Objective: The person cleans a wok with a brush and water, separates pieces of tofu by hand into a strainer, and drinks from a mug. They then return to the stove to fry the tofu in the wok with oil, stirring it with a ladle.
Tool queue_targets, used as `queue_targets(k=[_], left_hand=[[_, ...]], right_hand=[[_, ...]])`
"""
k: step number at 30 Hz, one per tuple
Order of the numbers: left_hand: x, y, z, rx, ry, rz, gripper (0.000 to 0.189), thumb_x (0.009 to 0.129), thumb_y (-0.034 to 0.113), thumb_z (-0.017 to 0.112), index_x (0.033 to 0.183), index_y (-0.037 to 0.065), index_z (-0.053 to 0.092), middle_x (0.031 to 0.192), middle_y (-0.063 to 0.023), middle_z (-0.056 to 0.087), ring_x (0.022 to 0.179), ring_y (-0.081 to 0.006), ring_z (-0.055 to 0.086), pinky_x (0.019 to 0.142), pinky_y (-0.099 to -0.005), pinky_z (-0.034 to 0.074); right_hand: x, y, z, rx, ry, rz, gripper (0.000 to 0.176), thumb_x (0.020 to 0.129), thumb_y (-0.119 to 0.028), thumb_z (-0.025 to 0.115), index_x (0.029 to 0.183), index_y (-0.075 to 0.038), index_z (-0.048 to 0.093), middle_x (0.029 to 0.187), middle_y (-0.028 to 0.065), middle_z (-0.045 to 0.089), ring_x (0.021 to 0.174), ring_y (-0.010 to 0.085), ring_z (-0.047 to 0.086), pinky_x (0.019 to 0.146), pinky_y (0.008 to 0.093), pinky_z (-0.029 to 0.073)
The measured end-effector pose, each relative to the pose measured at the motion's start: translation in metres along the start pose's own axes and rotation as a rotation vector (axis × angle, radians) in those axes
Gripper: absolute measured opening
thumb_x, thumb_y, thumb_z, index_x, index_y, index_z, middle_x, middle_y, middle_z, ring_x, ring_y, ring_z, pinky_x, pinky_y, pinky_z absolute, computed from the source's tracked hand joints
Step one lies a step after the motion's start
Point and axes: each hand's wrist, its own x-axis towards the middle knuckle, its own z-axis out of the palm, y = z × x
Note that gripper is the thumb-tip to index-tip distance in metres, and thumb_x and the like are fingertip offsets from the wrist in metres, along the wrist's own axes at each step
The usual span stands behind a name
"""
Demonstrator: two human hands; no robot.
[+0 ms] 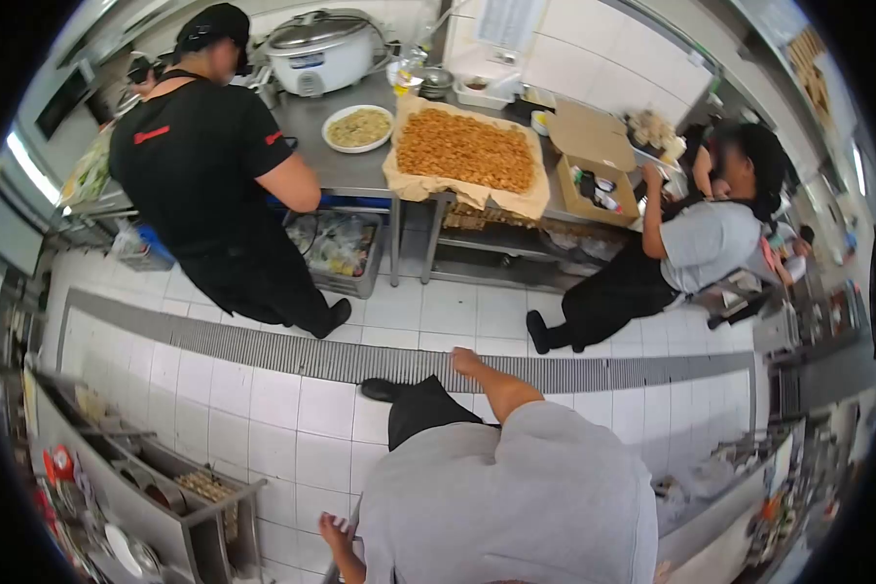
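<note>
My left hand (337, 531) hangs low at my side, beside my grey shirt (526, 496). Its fingers look slightly bent and apart, with nothing seen in them. My right hand (465, 362) reaches forward over the floor grating (292, 355), its fingers curled in; no object shows in it. Neither hand touches a thing that I can see. Below the right forearm, black legwear and a black shoe (380, 390) stick out. Ahead on the steel counter lies a paper-lined tray of browned, crumbly food (472, 148), well beyond the hand.
A person in black (200, 165) stands at the counter's left; another in a grey shirt and black apron (711, 234) faces its right. A rice cooker (323, 58), a white plate of food (358, 127) and a cardboard box (608, 209) stand there. Steel shelving (180, 526) lies lower left.
</note>
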Motion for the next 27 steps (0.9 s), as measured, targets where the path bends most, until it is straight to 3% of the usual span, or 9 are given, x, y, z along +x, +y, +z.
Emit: queue_targets(k=[4,5,6,8,9,11,13,20,27], left_hand=[[0.083,0.106,-0.027,0.159,-0.013,0.087,0.044,0.091,0.031,0.050,0.131,0.017,0.042,0.116,-0.0081,0.052,0.090,-0.0231,0.058,0.064,-0.0393,0.050],[0.089,0.132,-0.022,0.146,-0.002,0.115,0.043,0.091,0.029,0.050,0.131,0.017,0.042,0.115,-0.0080,0.053,0.088,-0.0214,0.058,0.063,-0.0370,0.049],[0.097,0.148,-0.020,0.152,-0.028,0.149,0.042,0.091,0.024,0.050,0.131,0.015,0.042,0.114,-0.0078,0.054,0.085,-0.0191,0.058,0.062,-0.0337,0.049],[0.097,0.187,-0.017,0.146,-0.037,0.191,0.040,0.088,0.020,0.054,0.126,0.012,0.050,0.111,-0.0087,0.057,0.092,-0.0200,0.058,0.066,-0.0338,0.050],[0.127,0.165,-0.028,0.286,0.064,0.380,0.038,0.084,0.020,0.059,0.121,0.010,0.055,0.113,-0.0114,0.059,0.101,-0.0256,0.058,0.081,-0.0362,0.050],[0.080,0.195,-0.041,0.650,0.154,0.541,0.040,0.081,0.024,0.064,0.120,0.013,0.058,0.120,-0.0167,0.056,0.115,-0.0332,0.051,0.098,-0.0406,0.041],[0.055,0.197,-0.077,0.671,0.264,0.454,0.037,0.081,0.026,0.063,0.116,0.014,0.059,0.117,-0.0168,0.057,0.112,-0.0331,0.052,0.096,-0.0415,0.043],[0.005,0.091,-0.198,0.358,0.655,-0.232,0.036,0.082,0.021,0.057,0.117,0.015,0.059,0.119,-0.0147,0.057,0.113,-0.0298,0.055,0.095,-0.0432,0.045],[-0.021,-0.034,-0.252,0.469,0.579,-0.537,0.033,0.080,0.028,0.062,0.107,0.011,0.067,0.105,-0.0116,0.068,0.100,-0.0300,0.064,0.079,-0.0462,0.054]], right_hand=[[-0.015,0.081,0.001,-0.332,0.007,0.084,0.029,0.079,-0.019,0.052,0.095,0.001,0.067,0.108,0.0243,0.063,0.102,0.0397,0.060,0.088,0.0480,0.048],[0.008,0.132,0.035,-0.507,0.328,-0.251,0.014,0.071,-0.009,0.058,0.072,0.001,0.068,0.072,0.0228,0.065,0.066,0.0351,0.066,0.058,0.0496,0.051],[-0.012,0.109,0.030,-0.376,0.122,0.002,0.016,0.072,-0.014,0.060,0.077,-0.002,0.070,0.083,0.0198,0.068,0.086,0.0361,0.066,0.074,0.0505,0.051],[0.048,0.195,0.070,-0.887,-0.242,-0.499,0.021,0.068,-0.021,0.067,0.081,-0.005,0.072,0.090,0.0172,0.068,0.097,0.0338,0.061,0.087,0.0476,0.044],[0.102,0.158,0.096,-1.361,-0.544,-0.897,0.030,0.064,-0.027,0.074,0.086,-0.007,0.073,0.097,0.0147,0.068,0.108,0.0315,0.057,0.100,0.0446,0.038],[0.134,0.068,0.173,-0.384,-0.599,0.016,0.017,0.081,-0.017,0.053,0.078,-0.009,0.068,0.068,0.0175,0.064,0.059,0.0296,0.059,0.056,0.0458,0.048],[0.216,-0.078,0.190,-0.551,-0.737,-0.181,0.015,0.082,-0.014,0.052,0.090,-0.008,0.063,0.071,0.0152,0.062,0.059,0.0277,0.058,0.053,0.0434,0.049],[-0.027,-0.539,0.388,-0.475,-1.125,-0.632,0.044,0.089,-0.015,0.053,0.131,-0.008,0.046,0.094,0.0090,0.059,0.071,0.0173,0.058,0.059,0.0320,0.053],[-0.332,-0.628,0.478,-0.479,-1.542,-1.130,0.040,0.093,-0.009,0.049,0.133,-0.004,0.045,0.105,0.0101,0.059,0.082,0.0156,0.059,0.067,0.0296,0.054]])
